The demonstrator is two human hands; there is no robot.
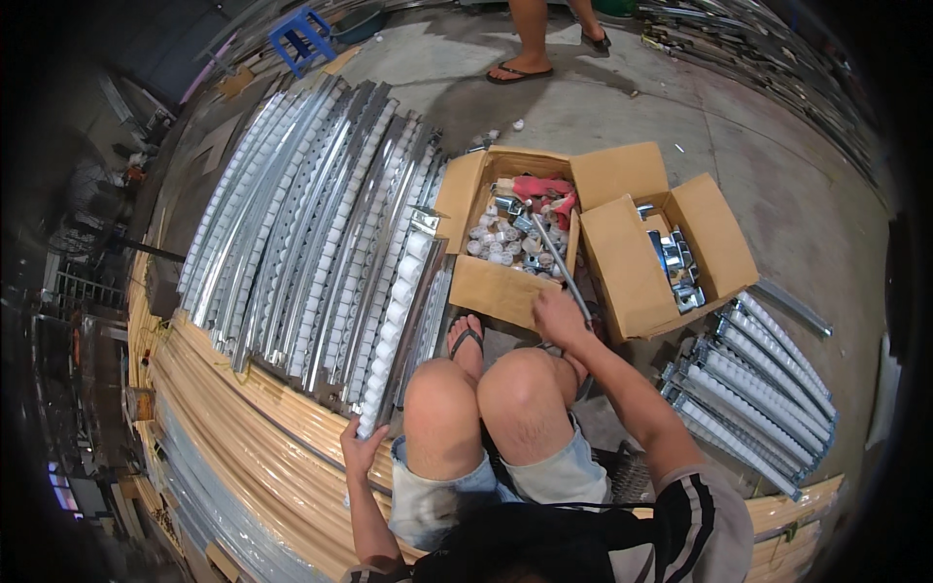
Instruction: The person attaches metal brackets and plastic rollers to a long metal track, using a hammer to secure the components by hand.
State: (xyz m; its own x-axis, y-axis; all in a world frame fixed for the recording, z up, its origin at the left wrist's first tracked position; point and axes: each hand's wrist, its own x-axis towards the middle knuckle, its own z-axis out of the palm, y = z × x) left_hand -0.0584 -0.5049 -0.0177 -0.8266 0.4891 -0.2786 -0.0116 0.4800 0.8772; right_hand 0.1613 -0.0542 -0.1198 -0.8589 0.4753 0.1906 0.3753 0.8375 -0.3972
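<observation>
My left hand (362, 449) is closed round the near end of a roller track (391, 325), a metal rail with white rollers that slants away beside my knee. My right hand (560, 318) is at the near flap of an open cardboard box (498, 289), its fingers curled; what they hold, if anything, is hidden. Just beside that hand a grey metal rod (556, 251) leans over the box's side, its lower end passing behind my wrist. In the box lie white rollers (496, 243), metal brackets and a pink-red glove (544, 188).
Many finished-looking roller tracks (292, 223) lie side by side at left, on wrapped tan lengths (243, 408). A second box (622, 257) holds metal brackets (677, 257). More tracks (753, 389) lie at right. Beyond, a person's sandalled foot (522, 72) and a blue stool (301, 41).
</observation>
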